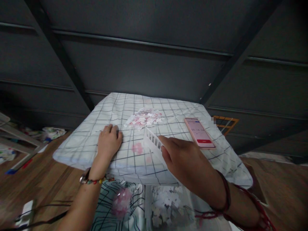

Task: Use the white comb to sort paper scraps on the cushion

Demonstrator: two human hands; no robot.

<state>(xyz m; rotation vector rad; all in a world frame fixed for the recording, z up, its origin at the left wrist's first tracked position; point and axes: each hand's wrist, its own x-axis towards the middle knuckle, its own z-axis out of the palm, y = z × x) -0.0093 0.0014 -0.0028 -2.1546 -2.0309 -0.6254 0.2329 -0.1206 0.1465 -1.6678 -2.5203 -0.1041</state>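
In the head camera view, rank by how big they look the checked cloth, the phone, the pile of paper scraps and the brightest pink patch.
1. Checked cloth, by far the largest
2. Pile of paper scraps and phone, too alike to rank
3. Brightest pink patch, smallest

Dark panelled wall (144,70), wood-plank floor (57,176)

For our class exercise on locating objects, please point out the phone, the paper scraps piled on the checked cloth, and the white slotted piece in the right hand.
Phone (199,133): head view, middle of its screen.
Paper scraps (146,118): head view, middle of the pile.
White slotted piece (155,151): head view, side below its slots.
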